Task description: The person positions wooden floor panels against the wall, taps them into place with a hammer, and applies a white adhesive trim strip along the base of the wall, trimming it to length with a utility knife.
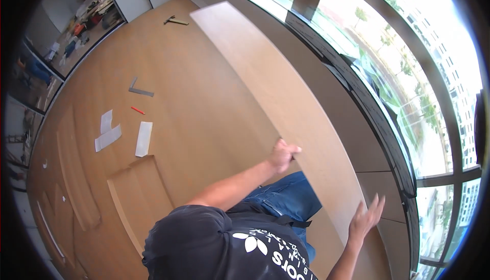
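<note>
A long, pale wood board [286, 88] slants from the far middle toward my body, raised along the window-side wall. My left hand [283, 156] is closed on the board's left edge, thumb on the top face and the other fingers mostly hidden beneath. Beside the near end of the board, my right hand [366, 219] is lifted with its fingers spread, slightly blurred and holding nothing. Whether its palm touches the board's edge I cannot tell.
On the brown floor lie a hammer [177, 21], a metal square [140, 91], a red pencil [138, 110] and white paper strips [144, 139]. Flattened cardboard [140, 191] lies to the left. A low wall panel [352, 137] runs below the windows [383, 66] on the right.
</note>
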### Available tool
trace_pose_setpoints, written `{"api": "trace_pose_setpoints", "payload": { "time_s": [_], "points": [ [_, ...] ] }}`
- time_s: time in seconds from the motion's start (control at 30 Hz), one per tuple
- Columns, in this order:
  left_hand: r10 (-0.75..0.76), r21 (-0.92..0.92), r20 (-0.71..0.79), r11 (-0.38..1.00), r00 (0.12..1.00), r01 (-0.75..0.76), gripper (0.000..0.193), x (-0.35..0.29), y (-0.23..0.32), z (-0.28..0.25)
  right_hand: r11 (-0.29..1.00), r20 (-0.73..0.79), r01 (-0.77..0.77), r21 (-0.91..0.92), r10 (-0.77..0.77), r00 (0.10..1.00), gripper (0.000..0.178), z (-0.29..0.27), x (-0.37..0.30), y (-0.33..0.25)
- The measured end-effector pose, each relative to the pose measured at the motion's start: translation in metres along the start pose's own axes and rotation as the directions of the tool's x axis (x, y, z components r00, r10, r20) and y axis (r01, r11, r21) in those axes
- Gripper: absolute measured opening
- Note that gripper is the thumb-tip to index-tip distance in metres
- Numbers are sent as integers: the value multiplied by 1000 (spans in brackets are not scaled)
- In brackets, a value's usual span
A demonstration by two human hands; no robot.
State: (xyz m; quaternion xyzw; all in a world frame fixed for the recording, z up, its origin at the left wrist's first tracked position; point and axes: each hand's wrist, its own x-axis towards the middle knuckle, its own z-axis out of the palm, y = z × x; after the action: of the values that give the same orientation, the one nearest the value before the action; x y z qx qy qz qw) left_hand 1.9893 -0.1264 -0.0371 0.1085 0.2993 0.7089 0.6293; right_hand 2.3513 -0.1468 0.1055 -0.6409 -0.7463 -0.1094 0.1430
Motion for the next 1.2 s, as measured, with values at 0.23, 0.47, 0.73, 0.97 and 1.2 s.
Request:
{"api": "trace_pose_setpoints", "payload": {
  "time_s": [0.23,0.47,0.73,0.97,1.2],
  "points": [
    [-176,-191,-145,970,974,147,61,27,52,-88,755,221,-655,32,633,742,62,41,-142,97],
    [-232,-248,-246,954,941,170,60,135,23,-143,-111,629,-656,746,440,641,45,66,-47,32],
    [28,-250,-479,954,878,-167,51,291,-9,-222,-1,575,-622,783,385,722,34,209,56,-10],
    [199,793,-606,73,770,605,70,320,-90,-266,-16,674,-741,671,431,600,33,267,72,-7],
    [245,862,-503,74,829,501,50,345,-91,-261,-96,745,-808,582,461,482,27,327,96,20]
  ]
}}
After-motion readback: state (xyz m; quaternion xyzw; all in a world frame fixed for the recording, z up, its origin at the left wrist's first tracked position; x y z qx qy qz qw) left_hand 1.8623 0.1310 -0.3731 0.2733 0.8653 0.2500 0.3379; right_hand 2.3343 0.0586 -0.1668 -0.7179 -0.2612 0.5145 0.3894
